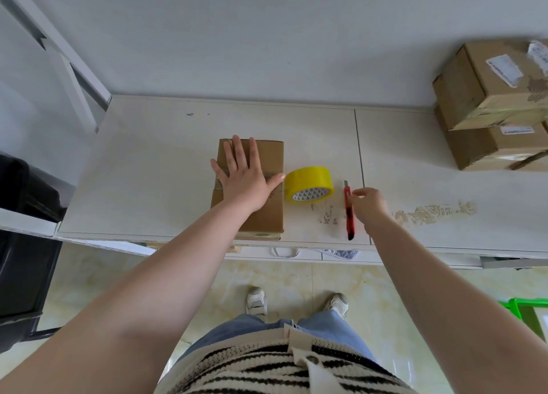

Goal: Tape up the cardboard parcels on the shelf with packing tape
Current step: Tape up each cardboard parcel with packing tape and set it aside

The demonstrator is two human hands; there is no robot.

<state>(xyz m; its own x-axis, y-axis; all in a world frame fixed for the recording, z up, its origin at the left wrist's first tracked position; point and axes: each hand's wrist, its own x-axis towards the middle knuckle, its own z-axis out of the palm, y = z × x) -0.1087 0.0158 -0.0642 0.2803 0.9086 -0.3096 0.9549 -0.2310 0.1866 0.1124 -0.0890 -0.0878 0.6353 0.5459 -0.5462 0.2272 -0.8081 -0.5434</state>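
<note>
The left hand (244, 183) lies flat with its fingers spread on the top of a small cardboard parcel (261, 192), pressing it down onto the white shelf (154, 168); it grips nothing. The right hand (369, 203) sits just beside a red utility knife (348, 209), its fingers curled toward the handle; whether they pinch the knife or only touch it cannot be told, since the fingertips blur against it. Between the two hands, just right of the parcel, a roll of yellow packing tape (308, 184) rests tilted on the shelf.

A band of tape appears to cross the parcel under the left palm, so this box seems at least partly sealed, though the hand hides most of the seam. Far to the right, two more parcels (498, 106) are stacked against the wall; they show tape and labels, but they are cut off by the frame edge, so how many remain to be taped is unclear. The knife blade's state is too small to make out.
</note>
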